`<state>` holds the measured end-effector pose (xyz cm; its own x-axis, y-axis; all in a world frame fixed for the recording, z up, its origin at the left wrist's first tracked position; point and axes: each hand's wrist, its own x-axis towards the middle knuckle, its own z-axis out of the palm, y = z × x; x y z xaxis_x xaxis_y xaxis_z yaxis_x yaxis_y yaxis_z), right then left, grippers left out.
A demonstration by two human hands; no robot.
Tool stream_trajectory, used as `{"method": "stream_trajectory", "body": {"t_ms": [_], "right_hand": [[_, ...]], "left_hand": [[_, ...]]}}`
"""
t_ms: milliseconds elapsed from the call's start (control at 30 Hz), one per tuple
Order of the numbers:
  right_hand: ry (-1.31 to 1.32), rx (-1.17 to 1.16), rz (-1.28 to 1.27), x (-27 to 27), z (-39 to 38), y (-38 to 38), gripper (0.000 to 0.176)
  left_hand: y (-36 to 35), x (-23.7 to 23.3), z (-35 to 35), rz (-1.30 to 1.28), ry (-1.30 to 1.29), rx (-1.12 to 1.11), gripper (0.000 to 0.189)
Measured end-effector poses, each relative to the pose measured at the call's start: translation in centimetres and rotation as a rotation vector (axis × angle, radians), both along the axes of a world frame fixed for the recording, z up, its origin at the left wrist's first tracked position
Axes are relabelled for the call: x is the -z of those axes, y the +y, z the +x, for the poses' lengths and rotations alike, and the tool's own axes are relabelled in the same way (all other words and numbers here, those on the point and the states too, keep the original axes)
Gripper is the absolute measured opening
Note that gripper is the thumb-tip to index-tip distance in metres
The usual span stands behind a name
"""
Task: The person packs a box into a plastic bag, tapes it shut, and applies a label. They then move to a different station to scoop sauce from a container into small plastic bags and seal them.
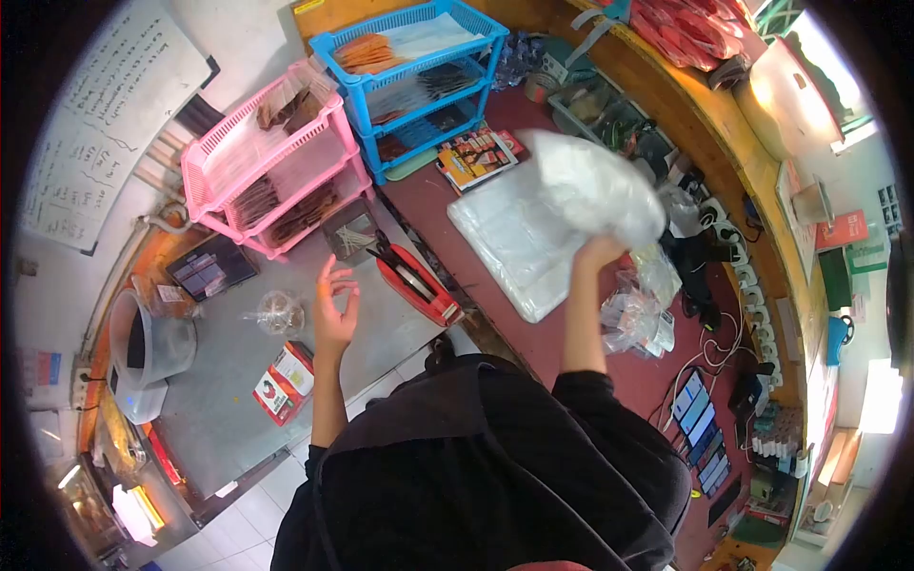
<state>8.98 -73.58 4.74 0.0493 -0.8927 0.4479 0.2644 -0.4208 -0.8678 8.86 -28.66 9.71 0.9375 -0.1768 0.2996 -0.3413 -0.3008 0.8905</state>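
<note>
My right hand (pixel 598 253) is closed on a white plastic bag (pixel 595 181), which is raised and smeared by motion. Beneath it, a flat stack of clear-white plastic bags (pixel 514 243) lies on the dark red tabletop. My left hand (pixel 335 303) hovers over the grey table with its fingers apart and nothing in them. To its right sits a red tape sealer (pixel 419 284) with black parts. A small box of thin white sticks (pixel 350 233) stands just beyond that hand.
A pink rack (pixel 271 143) and a blue rack (pixel 409 57) hold flat packets at the back. A red-and-white box (pixel 284 383) and a clear tub (pixel 150 338) rest at left. Several phones (pixel 700 419), cables and crumpled plastic (pixel 633 314) lie at right.
</note>
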Motion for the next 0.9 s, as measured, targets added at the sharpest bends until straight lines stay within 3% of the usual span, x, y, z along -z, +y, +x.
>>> {"method": "stream_trajectory", "body": {"t_ms": [33,67,100,133,200,233,300,367,467,533,567,633,767,833,900], "right_hand": [[0.080,-0.032,0.264,7.8,-0.2,0.7,0.023],[0.634,-0.221,0.212,16.2,-1.8,1.7,0.040],[0.361,-0.439,0.800,11.5,-4.2,6.3,0.015],[0.345,-0.378,0.942,9.8,-4.8,10.8,0.015],[0.576,-0.780,0.833,8.7,-7.7,14.6,0.014],[0.578,-0.777,0.839,7.5,-8.6,15.2,0.014],[0.850,-0.886,0.062,4.6,-9.6,15.9,0.012],[0.926,-0.590,-0.540,2.2,-8.8,13.8,0.017],[0.916,-0.521,-0.666,3.2,-6.9,11.1,0.019],[1.123,-0.548,-0.841,3.9,-6.1,10.8,0.036],[1.116,-0.548,-0.842,4.1,-5.9,10.7,0.036],[1.539,-0.598,-0.563,1.3,-5.1,12.1,0.048],[1.561,-0.609,-0.419,0.1,-4.6,10.4,0.051],[1.092,-0.498,-0.606,1.7,-4.7,9.4,0.043],[1.081,-0.493,-0.646,2.4,-4.8,8.5,0.033]], "left_hand": [[0.0,0.1,-0.1,0.009,0.006,0.003,0.058],[0.0,0.3,-0.3,0.017,0.016,-0.002,0.058],[0.0,0.6,-0.5,0.024,0.027,-0.007,0.058],[-0.1,0.9,-0.7,0.027,0.032,-0.007,0.058],[0.0,1.4,-1.5,0.070,0.096,-0.020,0.059],[0.2,1.9,-1.8,0.074,0.100,-0.017,0.059],[0.5,2.8,-2.3,0.106,0.117,-0.028,0.059],[0.8,3.3,-2.8,0.109,0.140,-0.032,0.059],[1.1,3.5,-2.6,0.116,0.142,-0.033,0.059],[1.5,3.3,-2.6,0.131,0.125,-0.026,0.059],[1.6,3.2,-2.4,0.156,0.108,-0.013,0.059],[2.1,2.5,-2.2,0.194,0.082,-0.006,0.059],[2.4,2.0,-2.4,0.172,0.078,-0.031,0.059],[2.6,2.4,-2.8,0.154,0.096,-0.030,0.060],[2.8,2.5,-3.4,0.160,0.107,-0.013,0.060]]}}
